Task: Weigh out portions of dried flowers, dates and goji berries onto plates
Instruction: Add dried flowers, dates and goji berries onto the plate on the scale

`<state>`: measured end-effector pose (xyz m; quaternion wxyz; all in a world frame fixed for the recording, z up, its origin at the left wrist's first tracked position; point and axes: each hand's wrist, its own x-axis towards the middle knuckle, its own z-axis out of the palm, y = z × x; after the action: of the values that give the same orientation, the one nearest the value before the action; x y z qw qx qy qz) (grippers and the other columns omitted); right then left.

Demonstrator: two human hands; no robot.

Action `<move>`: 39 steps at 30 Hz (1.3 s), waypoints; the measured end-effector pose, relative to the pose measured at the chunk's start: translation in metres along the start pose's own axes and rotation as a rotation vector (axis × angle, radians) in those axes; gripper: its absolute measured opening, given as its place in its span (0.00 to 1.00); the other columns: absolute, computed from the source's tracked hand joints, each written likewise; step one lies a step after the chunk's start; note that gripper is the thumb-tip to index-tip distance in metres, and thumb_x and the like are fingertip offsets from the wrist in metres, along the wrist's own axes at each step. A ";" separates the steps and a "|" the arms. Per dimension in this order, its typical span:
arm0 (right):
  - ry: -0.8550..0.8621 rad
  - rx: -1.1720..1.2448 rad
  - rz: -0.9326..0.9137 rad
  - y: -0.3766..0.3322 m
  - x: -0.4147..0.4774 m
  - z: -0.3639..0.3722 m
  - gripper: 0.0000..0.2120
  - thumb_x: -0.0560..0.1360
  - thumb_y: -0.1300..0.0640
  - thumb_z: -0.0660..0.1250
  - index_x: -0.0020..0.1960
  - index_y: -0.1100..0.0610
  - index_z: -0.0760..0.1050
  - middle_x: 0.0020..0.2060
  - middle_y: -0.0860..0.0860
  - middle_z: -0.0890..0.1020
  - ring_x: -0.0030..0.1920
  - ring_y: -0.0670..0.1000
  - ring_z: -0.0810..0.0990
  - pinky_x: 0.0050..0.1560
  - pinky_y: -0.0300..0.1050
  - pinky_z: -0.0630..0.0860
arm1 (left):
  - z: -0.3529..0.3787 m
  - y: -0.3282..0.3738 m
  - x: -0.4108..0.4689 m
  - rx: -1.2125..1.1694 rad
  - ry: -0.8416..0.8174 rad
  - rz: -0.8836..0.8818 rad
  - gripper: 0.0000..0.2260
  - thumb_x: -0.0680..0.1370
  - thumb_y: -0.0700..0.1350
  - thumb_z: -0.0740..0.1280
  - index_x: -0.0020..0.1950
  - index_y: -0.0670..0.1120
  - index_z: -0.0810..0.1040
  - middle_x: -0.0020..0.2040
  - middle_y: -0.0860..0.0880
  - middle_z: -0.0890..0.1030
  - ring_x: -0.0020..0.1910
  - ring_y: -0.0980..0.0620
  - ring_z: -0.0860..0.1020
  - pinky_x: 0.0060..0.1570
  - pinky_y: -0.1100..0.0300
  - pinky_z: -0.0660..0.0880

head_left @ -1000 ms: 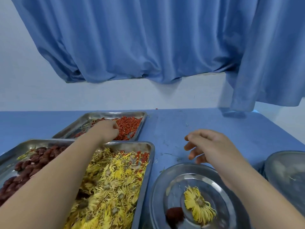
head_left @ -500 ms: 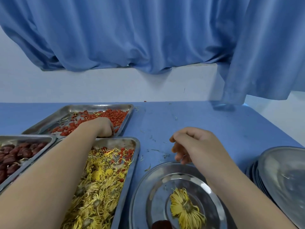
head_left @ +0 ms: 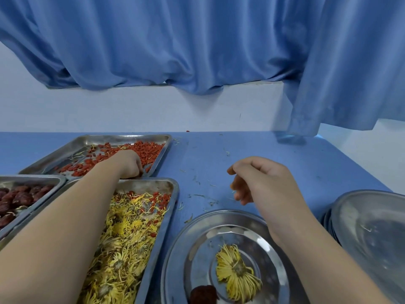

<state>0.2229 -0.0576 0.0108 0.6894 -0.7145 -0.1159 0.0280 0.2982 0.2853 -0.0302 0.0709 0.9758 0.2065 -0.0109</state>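
My left hand [head_left: 127, 163] reaches into the far steel tray [head_left: 103, 139] of red goji berries [head_left: 144, 150], fingers curled down at its near edge; what they hold is hidden. A nearer tray [head_left: 173, 194] holds yellow dried flowers [head_left: 122, 238] with a few berries on top. Dark red dates [head_left: 15, 198] fill a tray at the left. In front of me a round steel plate [head_left: 186, 249] carries one yellow flower [head_left: 236, 270] and one date [head_left: 203, 295]. My right hand [head_left: 260, 183] hovers beyond the plate with loosely curled fingers, holding nothing.
A stack of empty steel plates [head_left: 372, 227] sits at the right. The blue table [head_left: 241, 154] is strewn with flower bits. A blue curtain [head_left: 197, 51] hangs over the white wall behind, its right fold touching the table's far corner.
My left hand has drawn back from the middle of the goji tray to its near edge. My right hand stays over the table with fingers a little more curled. The view shifted.
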 end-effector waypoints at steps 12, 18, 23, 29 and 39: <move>0.005 0.036 -0.027 -0.009 -0.003 -0.003 0.08 0.72 0.60 0.64 0.36 0.57 0.80 0.24 0.48 0.78 0.24 0.47 0.74 0.25 0.36 0.72 | -0.015 0.004 -0.014 -0.204 0.233 0.032 0.15 0.73 0.29 0.60 0.46 0.47 0.80 0.54 0.47 0.80 0.52 0.47 0.75 0.51 0.55 0.73; -0.007 0.043 -0.033 -0.009 -0.002 -0.005 0.08 0.72 0.59 0.64 0.37 0.57 0.80 0.24 0.48 0.78 0.24 0.46 0.74 0.25 0.36 0.72 | -0.010 0.007 -0.018 -0.223 0.264 0.012 0.16 0.73 0.29 0.60 0.44 0.48 0.79 0.55 0.46 0.80 0.50 0.49 0.73 0.46 0.57 0.69; 0.007 0.065 -0.044 -0.010 0.001 -0.008 0.08 0.72 0.59 0.65 0.35 0.56 0.79 0.24 0.48 0.78 0.24 0.47 0.74 0.25 0.37 0.71 | -0.017 0.009 -0.030 -0.364 0.290 0.062 0.14 0.72 0.29 0.64 0.44 0.48 0.80 0.52 0.46 0.82 0.47 0.50 0.76 0.43 0.58 0.71; 0.020 0.134 -0.072 -0.026 -0.002 -0.021 0.09 0.72 0.59 0.65 0.34 0.54 0.79 0.24 0.48 0.78 0.24 0.48 0.74 0.25 0.37 0.71 | -0.039 0.046 -0.087 -0.642 0.166 0.215 0.12 0.73 0.32 0.68 0.48 0.48 0.81 0.47 0.47 0.83 0.42 0.52 0.81 0.40 0.62 0.80; -0.026 0.219 -0.187 -0.072 -0.037 -0.034 0.09 0.74 0.60 0.64 0.37 0.57 0.78 0.25 0.49 0.77 0.26 0.49 0.74 0.27 0.39 0.70 | -0.044 0.127 -0.210 -0.720 -0.126 0.503 0.13 0.74 0.31 0.68 0.46 0.50 0.82 0.35 0.57 0.82 0.32 0.62 0.78 0.34 0.69 0.74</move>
<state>0.1844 -0.0966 0.0790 0.7613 -0.6207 -0.1870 -0.0148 0.1578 0.0923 0.0412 0.4191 0.9062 -0.0514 0.0196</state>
